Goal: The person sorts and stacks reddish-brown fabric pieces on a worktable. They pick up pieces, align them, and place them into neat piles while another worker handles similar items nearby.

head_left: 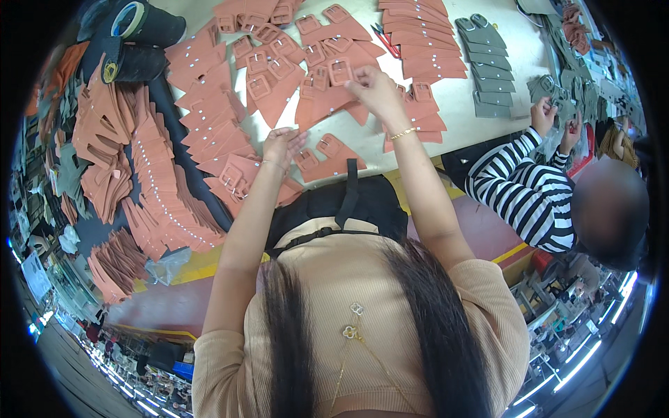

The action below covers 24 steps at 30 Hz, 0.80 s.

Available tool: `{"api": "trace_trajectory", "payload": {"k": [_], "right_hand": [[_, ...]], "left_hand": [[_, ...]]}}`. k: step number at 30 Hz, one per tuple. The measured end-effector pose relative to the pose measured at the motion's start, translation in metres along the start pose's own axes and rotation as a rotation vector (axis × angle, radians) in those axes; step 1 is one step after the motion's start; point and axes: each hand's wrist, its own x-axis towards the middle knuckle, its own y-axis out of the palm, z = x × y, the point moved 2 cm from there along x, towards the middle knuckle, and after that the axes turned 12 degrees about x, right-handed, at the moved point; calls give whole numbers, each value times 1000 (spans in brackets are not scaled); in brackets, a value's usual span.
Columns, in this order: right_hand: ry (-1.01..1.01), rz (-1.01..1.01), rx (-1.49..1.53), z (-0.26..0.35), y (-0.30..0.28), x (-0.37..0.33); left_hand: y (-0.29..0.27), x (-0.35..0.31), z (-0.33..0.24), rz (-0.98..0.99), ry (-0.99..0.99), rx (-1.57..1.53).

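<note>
A coral fabric piece (319, 106) with a covered square buckle (340, 72) at its upper end lies in front of me on the table. My right hand (376, 90) is closed at the buckle's right edge, thumb and fingers together on it. At the piece's lower left corner, my left hand (281, 146) has its fingers drawn together in a pinch. Just below, between my forearms, rests another coral piece (333, 159) with two buckles. More buckled coral pieces (268, 73) lie overlapped beyond my left hand.
Fanned coral stacks (160, 181) cover a dark surface at left, near a black cap (136, 63) and a tape roll (127, 19). Red-handled scissors (387, 42) lie between coral piles. Grey-green pieces (489, 66) stand in a row at right. A person in striped sleeves (523, 184) works there.
</note>
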Motion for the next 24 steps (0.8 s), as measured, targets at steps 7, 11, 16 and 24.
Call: {"api": "trace_trajectory", "payload": {"k": [7, 11, 16, 24], "right_hand": [[-6, -69, -163, 32, -46, -17], [20, -61, -197, 37, -54, -18], [-24, -21, -266, 42, -45, -18], [-31, 48, -250, 48, -29, -22]], "left_hand": [[2, -8, -6, 11, -4, 37], [11, -22, -12, -155, 28, 45], [12, -26, -15, -228, 83, -65], [-12, 4, -29, -118, 61, -39]]}}
